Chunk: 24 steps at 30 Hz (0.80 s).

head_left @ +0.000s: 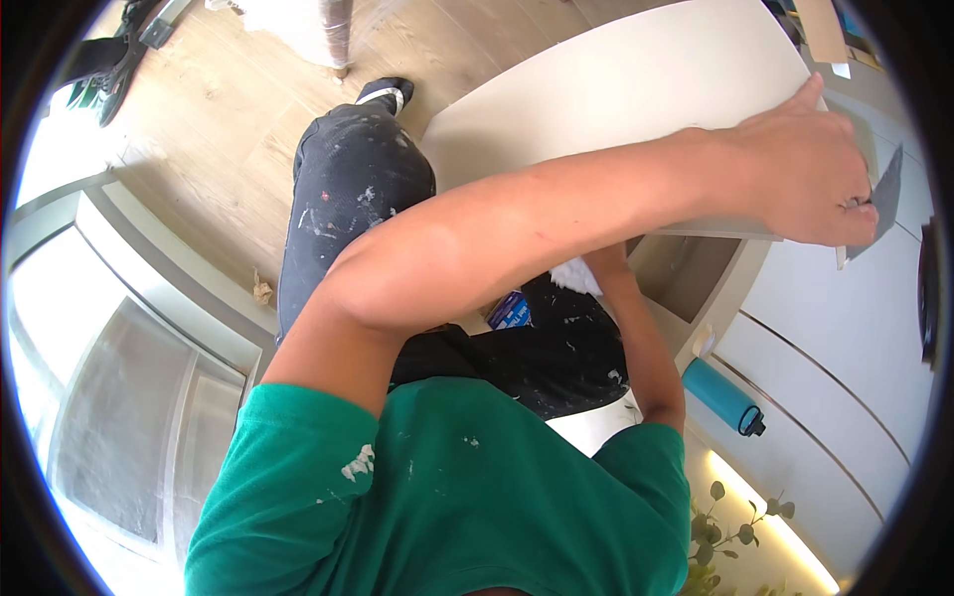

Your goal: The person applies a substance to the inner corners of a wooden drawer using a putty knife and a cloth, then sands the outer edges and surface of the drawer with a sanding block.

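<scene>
Grey and thin-bladed, the scraper is in your left hand, out toward the right of the view, at the end of the white curved-edge panel. Your left fingers are curled in firmly on it, one digit stretched out along the panel's edge. That forearm crosses in front of you and covers part of your right hand, which is low beside the open beige compartment. White cloth shows right against that hand; you cannot tell from this view how far those fingers are closed, or whether they grip it. Near your paint-flecked black trousers is a blue printed packet. To your right is a teal bottle, its black lid toward the lower right.
</scene>
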Motion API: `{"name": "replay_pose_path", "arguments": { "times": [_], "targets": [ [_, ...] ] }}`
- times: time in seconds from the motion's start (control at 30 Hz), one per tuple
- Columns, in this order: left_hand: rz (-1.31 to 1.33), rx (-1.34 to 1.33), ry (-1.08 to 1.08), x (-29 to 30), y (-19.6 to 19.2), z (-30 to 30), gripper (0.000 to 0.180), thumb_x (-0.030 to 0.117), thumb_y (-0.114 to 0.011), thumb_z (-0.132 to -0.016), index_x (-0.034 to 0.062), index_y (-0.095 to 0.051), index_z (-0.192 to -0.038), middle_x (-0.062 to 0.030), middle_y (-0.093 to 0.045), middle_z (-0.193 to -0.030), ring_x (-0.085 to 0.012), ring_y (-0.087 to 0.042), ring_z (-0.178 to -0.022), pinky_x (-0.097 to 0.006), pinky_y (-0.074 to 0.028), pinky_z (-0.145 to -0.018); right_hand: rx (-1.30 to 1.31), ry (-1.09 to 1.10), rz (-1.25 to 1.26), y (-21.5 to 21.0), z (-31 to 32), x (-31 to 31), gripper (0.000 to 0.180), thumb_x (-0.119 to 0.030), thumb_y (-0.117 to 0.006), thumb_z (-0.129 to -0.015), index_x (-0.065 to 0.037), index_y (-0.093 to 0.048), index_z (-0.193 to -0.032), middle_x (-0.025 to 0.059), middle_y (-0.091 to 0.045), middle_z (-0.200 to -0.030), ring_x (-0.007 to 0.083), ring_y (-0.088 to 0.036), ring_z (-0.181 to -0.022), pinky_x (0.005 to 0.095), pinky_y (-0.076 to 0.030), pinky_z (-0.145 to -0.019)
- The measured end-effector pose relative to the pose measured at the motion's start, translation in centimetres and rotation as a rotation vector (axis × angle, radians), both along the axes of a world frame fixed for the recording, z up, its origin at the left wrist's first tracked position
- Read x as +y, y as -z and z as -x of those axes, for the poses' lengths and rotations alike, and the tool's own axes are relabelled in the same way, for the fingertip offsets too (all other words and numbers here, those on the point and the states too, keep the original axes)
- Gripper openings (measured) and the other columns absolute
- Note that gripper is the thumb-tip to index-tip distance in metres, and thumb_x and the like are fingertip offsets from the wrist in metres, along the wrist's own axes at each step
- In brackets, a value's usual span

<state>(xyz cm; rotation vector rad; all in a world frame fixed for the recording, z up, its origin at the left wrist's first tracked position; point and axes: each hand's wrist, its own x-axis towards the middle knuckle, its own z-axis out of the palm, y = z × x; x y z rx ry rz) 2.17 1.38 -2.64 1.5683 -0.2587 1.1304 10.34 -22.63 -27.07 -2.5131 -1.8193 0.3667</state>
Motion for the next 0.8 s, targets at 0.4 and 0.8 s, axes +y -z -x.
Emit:
{"name": "replay_pose_path", "arguments": {
  "times": [0.4, 0.8],
  "targets": [
    [-0.019, -0.06, -0.002, 0.6, -1.1, -0.1, 0.045, 0.03, -0.052, -0.094, -0.0002, -0.058, -0.061, -0.0144, -0.057, -0.07, -0.0348, -0.054, -0.089, -0.057, -0.025, -0.108, -0.555, 0.06, 0.323, 12.0, 0.5, 0.2, 0.052, -0.03, -0.045, -0.097, -0.006, -0.05, -0.143, 0.0158, -0.041, -0.152, 0.0347, -0.029, -0.144, 0.0555, -0.02, -0.117],
    [0.002, -0.09, 0.017, 0.4, -1.6, -0.3, 0.04, 0.023, -0.056, -0.097, 0.0012, -0.056, -0.064, -0.0129, -0.053, -0.07, -0.0305, -0.054, -0.083, -0.053, -0.032, -0.1, -0.847, 0.223, 0.314, -7.5, -6.0, 2.4, 0.025, -0.023, -0.054, -0.09, -0.012, -0.074, -0.099, 0.0078, -0.063, -0.115, 0.0247, -0.052, -0.113, 0.0436, -0.039, -0.093]
  ]
}}
